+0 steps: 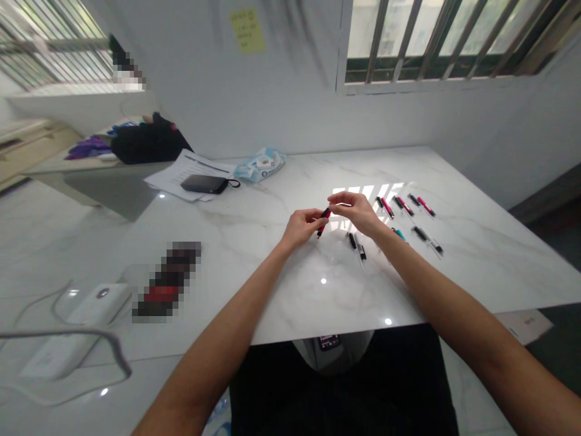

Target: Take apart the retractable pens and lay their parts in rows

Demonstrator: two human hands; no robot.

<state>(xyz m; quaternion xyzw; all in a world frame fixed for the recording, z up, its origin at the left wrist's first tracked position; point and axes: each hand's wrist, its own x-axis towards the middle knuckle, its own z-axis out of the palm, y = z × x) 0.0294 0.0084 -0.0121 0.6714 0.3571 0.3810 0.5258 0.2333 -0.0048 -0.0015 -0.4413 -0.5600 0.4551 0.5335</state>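
Note:
My left hand (300, 229) is closed around a red and black pen (324, 224), held tilted above the marble-patterned table (290, 297). At the pen's upper end, my right hand (356, 213) has thumb and fingers pinched together; whatever is between them is too small to make out. Beyond my right hand lie several red pens (387, 208) with dark caps beside them. Nearer me are black and clear pen parts (356, 245), with a thin white stick next to them. A teal pen piece (399, 234) is partly hidden by my right forearm. Further right rests another black and clear pen (427, 239).
Back left, a dark case with a strap (204, 183) lies on papers (175, 175), beside a blue-white packet (261, 165). White devices (100, 303) and a grey cable (113, 345) occupy the near left. A blurred-out dark item (175, 272) lies left. Below the table edge is a phone (329, 342).

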